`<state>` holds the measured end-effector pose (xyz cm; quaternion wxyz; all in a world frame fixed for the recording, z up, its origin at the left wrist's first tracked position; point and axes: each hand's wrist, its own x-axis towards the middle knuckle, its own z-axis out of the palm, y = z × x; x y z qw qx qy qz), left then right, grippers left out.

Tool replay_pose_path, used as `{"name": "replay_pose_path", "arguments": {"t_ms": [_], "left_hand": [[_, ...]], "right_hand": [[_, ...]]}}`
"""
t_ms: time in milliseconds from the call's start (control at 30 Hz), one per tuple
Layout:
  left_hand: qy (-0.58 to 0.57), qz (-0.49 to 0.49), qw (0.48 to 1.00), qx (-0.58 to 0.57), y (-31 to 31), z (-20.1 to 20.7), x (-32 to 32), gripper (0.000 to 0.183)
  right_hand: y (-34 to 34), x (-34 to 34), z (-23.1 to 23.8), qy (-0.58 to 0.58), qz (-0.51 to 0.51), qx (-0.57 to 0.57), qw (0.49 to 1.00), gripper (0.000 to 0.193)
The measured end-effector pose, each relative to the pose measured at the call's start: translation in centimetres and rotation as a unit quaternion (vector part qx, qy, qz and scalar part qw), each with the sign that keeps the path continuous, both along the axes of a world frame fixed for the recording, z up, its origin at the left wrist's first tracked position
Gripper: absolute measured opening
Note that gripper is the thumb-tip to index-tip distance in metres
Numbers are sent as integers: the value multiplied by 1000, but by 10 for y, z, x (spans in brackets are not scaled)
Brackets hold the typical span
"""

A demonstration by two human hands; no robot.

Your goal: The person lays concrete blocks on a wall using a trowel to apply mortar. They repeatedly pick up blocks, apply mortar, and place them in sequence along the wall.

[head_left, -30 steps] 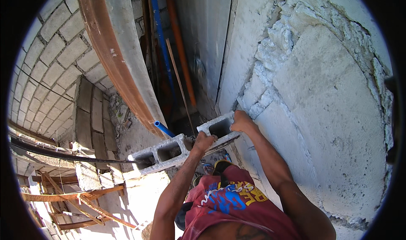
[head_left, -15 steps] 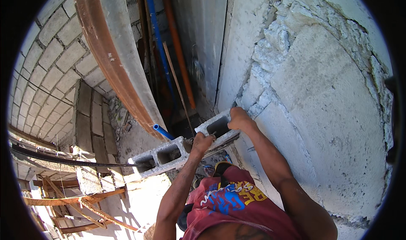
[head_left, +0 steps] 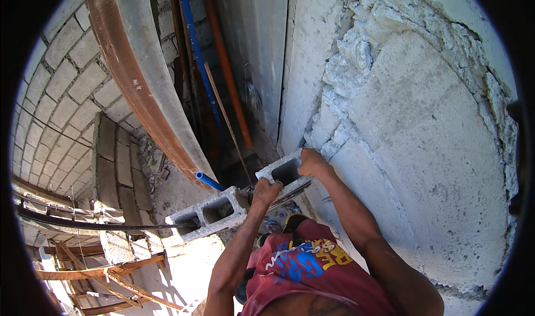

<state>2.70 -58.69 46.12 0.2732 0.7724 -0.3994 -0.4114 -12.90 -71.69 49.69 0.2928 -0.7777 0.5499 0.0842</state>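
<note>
A grey hollow concrete block (head_left: 268,172) is held between my two hands, close to the cracked wall on the right. My left hand (head_left: 267,193) has its fingers closed over the block's near left end. At the other end, beside the wall, my right hand (head_left: 313,163) grips the block's top edge. Just left of it, a second hollow block (head_left: 223,220) lies in the same row, its cavities facing up. My hands partly cover the held block's ends, and its underside is hidden.
A blue pipe (head_left: 209,180) sticks up behind the row, near a thin upright rod (head_left: 227,121). A brown-edged metal sheet (head_left: 134,76) curves down at left. The rough concrete wall (head_left: 423,149) rises at right. Wooden pieces (head_left: 106,271) and a long dark bar (head_left: 95,225) lie at lower left.
The whole view has shifted slightly, with the surroundings sliding left and a little down. Both hands keep their hold on the block, which has barely moved against its neighbour.
</note>
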Motion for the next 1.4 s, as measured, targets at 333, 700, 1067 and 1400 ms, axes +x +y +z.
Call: {"name": "replay_pose_path", "arguments": {"t_ms": [333, 700, 1067, 1400], "left_hand": [[-10, 4, 999, 51, 22, 1, 28, 56], [-30, 13, 998, 47, 30, -1, 27, 54], [-38, 8, 999, 23, 39, -9, 30, 55], [12, 51, 999, 8, 37, -26, 38, 51]], "right_hand": [[21, 16, -12, -44, 24, 12, 999, 37], [21, 18, -23, -57, 35, 35, 997, 35], [35, 15, -30, -84, 20, -22, 996, 25], [34, 25, -13, -50, 31, 8, 998, 27]]}}
